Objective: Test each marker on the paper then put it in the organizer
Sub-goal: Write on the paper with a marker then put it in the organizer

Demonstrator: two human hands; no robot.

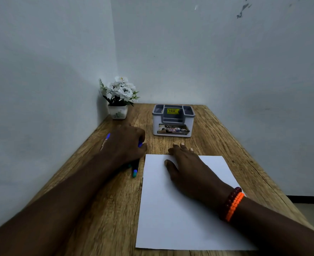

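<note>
A blank white sheet of paper [172, 215] lies on the wooden table [113, 200]. My right hand [187, 167] lies flat on the sheet's far edge, fingers straight. Left of the paper several markers lie together; a blue one [107, 137] shows beyond my left hand and a teal-capped one [135, 172] sticks out beneath it. My left hand [126, 145] covers the markers, fingers curled down onto them; a blue tip [140, 144] shows by the fingers. Whether it grips one is hidden. The grey and white organizer [173, 121] stands behind the paper, its compartments showing nothing inside.
A small white pot of white artificial flowers [119, 100] stands in the table's far left corner against the walls. The table meets the wall on the left and at the back. Its right edge drops to the floor [311, 206].
</note>
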